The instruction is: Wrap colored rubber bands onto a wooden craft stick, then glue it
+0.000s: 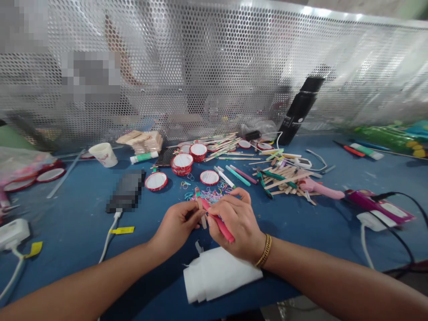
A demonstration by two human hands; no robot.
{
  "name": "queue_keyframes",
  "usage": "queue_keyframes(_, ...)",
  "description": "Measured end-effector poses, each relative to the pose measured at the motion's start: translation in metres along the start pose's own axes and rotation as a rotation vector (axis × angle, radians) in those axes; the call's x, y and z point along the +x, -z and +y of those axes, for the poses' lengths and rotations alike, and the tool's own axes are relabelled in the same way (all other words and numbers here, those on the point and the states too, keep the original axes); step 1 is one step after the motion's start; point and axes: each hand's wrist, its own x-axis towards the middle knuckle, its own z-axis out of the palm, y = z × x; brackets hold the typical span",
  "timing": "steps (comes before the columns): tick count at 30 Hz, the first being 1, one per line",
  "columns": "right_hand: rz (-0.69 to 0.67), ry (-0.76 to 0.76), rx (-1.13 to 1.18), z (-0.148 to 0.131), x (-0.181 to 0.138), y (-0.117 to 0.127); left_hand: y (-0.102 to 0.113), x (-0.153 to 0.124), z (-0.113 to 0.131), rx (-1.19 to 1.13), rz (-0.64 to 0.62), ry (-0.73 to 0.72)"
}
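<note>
Near the middle of the table's front, my left hand (175, 225) pinches a flat wooden craft stick (204, 222) between thumb and fingers. The stick stands nearly upright, with a green mark near its top. My right hand (239, 223), wearing a gold bracelet, grips a pink marker (225, 231) whose front end meets the stick; the tip itself is hidden by the fingers. Just behind both hands lies a heap of small coloured rubber bands (212, 195). Below my right hand rests a folded white cloth or tissue (220, 274).
Behind the hands are red-rimmed round lids (156, 181) and several markers (238, 175). To the right lie a pile of craft sticks (284, 180) and a pink-handled tool (323, 189). A phone (126, 191) on a cable and a paper cup (103, 154) stand left. A black bottle (301, 111) leans against the perforated panel.
</note>
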Motion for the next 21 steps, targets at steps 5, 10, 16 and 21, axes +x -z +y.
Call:
queue_keyframes(5,-0.008,-0.023,-0.013,-0.0001,0.0003,0.002,-0.0005,-0.0002,-0.0008,0.005,0.007,0.008)
queue_keyframes(10,-0.002,0.0,-0.002,-0.0015,0.0003,0.0019,0.0,0.0003,-0.0011,0.02,0.002,-0.011)
queue_keyframes(16,-0.009,0.012,0.023,-0.001,-0.0004,-0.0006,0.001,0.0003,0.0021,0.049,0.011,-0.035)
queue_keyframes(21,-0.021,0.011,0.021,-0.0002,-0.001,-0.0011,0.0006,-0.0003,0.002,0.045,0.015,-0.029)
